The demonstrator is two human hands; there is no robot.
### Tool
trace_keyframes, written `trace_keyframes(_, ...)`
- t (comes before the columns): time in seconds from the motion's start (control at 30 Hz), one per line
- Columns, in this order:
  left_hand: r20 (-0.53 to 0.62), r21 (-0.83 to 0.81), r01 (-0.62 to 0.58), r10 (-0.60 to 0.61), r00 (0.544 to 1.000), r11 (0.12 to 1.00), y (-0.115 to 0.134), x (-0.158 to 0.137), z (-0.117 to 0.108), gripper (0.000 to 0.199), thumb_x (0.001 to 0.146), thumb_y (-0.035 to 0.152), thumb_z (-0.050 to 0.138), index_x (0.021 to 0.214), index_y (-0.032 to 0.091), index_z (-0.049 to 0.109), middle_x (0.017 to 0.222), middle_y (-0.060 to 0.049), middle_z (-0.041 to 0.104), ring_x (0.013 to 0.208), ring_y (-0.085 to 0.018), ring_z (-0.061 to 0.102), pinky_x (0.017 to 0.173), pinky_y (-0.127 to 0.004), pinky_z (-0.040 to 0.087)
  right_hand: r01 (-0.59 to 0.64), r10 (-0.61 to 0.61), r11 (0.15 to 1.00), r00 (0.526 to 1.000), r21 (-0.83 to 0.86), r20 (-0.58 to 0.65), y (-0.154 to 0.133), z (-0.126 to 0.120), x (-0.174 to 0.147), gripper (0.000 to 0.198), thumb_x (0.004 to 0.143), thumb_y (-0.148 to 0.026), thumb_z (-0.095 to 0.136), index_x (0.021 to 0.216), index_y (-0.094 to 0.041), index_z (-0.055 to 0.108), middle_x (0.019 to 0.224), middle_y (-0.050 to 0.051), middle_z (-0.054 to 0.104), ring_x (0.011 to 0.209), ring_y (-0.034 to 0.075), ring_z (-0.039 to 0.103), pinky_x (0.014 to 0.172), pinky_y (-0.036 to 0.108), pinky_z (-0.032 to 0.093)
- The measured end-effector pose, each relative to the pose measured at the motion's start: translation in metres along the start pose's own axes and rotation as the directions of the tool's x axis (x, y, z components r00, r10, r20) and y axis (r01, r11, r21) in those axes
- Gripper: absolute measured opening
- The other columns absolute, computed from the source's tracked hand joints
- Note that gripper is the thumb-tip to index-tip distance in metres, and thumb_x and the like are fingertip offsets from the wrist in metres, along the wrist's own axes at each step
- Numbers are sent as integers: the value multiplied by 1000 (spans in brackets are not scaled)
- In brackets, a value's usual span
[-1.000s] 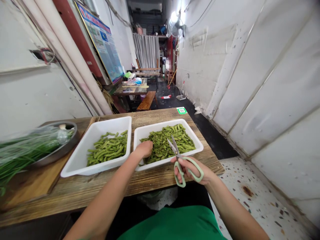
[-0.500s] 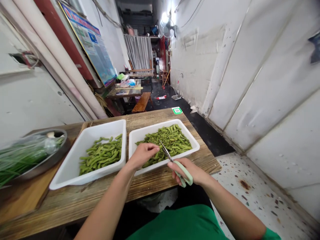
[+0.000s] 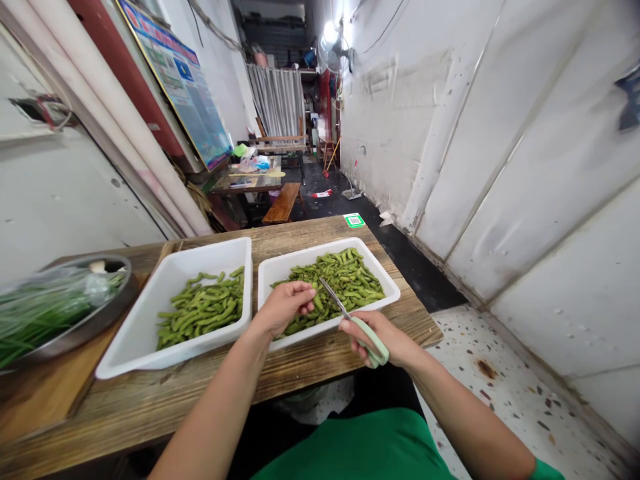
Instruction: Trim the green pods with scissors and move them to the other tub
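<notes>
My left hand [image 3: 290, 305] pinches a green edamame pod [image 3: 317, 297] over the front part of the right white tray [image 3: 391, 288]. In my right hand [image 3: 376, 333] are scissors [image 3: 367, 340] with pale green handles, their blades pointing up and left over the same tray, a little right of the held pod. The blades look nearly closed. Many edamame pods [image 3: 350, 270] fill the right tray. Left of it, a deeper white tray [image 3: 135, 347] holds another heap of pods [image 3: 210, 310].
Both trays stand on a wooden table [image 3: 200, 387]. At the far left, a metal basin [image 3: 75, 337] holds bagged green stalks. A green-edged code card [image 3: 354, 221] lies at the table's back edge. Beyond are a wooden bench [image 3: 283, 203] and another table [image 3: 250, 181].
The scissors have drawn back slightly to the right, away from my left hand. My left fingers have turned, and the pod between them now shows more plainly.
</notes>
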State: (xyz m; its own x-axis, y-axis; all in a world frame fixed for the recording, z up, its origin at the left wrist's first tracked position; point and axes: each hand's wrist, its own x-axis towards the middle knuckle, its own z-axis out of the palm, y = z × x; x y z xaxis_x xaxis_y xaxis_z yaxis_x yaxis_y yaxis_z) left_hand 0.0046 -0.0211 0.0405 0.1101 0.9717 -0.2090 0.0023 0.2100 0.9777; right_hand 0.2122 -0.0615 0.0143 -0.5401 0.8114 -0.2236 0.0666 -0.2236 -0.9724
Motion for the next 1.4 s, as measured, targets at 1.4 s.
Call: trace_keyframes(1.4, -7, 1000, 3, 155, 988, 25, -19, 32, -17, 24, 74, 25, 50, 67, 13, 69, 79, -19, 69, 86, -32, 61, 81, -46, 34, 2, -9, 989, 999, 148, 51, 9, 6, -4, 47, 76, -60, 55, 92, -15, 51, 64, -4, 49, 45, 6, 45, 40, 19, 39)
